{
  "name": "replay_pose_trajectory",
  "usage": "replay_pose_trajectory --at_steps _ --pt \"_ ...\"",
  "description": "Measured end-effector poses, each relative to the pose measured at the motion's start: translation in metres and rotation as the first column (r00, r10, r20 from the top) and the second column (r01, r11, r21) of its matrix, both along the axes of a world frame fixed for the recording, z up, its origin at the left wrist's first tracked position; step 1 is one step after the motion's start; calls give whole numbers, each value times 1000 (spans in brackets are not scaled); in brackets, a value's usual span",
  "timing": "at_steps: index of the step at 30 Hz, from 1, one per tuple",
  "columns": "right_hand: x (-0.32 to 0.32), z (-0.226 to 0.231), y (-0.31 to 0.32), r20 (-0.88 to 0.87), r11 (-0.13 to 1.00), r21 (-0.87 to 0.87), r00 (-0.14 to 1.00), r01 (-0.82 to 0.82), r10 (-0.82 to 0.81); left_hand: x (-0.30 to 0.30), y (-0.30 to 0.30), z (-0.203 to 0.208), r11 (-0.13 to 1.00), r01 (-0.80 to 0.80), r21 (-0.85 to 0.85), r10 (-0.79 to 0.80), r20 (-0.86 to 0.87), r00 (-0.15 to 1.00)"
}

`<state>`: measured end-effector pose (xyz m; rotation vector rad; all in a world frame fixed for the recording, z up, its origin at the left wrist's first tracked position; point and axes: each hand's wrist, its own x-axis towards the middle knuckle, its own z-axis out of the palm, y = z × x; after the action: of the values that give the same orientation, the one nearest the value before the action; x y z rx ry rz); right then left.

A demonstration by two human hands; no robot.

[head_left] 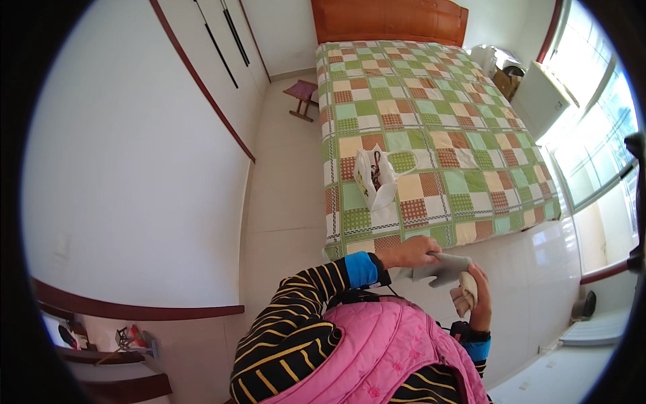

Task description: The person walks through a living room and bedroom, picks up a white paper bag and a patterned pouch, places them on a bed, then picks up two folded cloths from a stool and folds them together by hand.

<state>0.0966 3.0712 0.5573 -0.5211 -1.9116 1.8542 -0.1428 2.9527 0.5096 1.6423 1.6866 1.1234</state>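
A limp grey piece of cloth (447,267) with an uneven lower edge is stretched in front of my body. Its upper left part is pinched in my left hand (410,252), whose fingers are closed. My right hand (482,296) is curled round a beige, folded bundle of cloth (465,294) and meets the right end of the grey cloth. Whether the right fingers also grip the grey cloth is hard to see. Both hands are just off the foot of the bed (471,233). On the bed's near left part stands a white bag (377,188) with dark cords inside.
A folding stool (302,98) stands left of the bed on the pale tiled floor (282,195). White wardrobe doors (208,60) line the left. To the right are a white cabinet (544,99), a cardboard box (506,82) and bright windows. Low shelves (101,355) hold small items behind left.
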Motion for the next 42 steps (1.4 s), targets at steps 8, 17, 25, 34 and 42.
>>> replay_pose_trajectory --at_steps 8,17,25,34,42 --pt "-11 -5 75 -64 955 229 976 -189 208 24 26 34 983 -168 67 157 141 977" --pt "-50 3 123 61 924 -317 968 -214 245 42 44 48 931 -365 -13 364 129 922" --pt "-96 -16 148 -20 746 -623 958 -236 287 48 22 41 772 -612 -174 634 279 721" --pt "-99 -4 141 -30 787 -427 877 -446 480 14 -43 94 492 -871 19 466 839 282" --pt "-129 15 94 -34 706 -457 803 -542 594 6 -88 102 458 -883 102 186 961 207"
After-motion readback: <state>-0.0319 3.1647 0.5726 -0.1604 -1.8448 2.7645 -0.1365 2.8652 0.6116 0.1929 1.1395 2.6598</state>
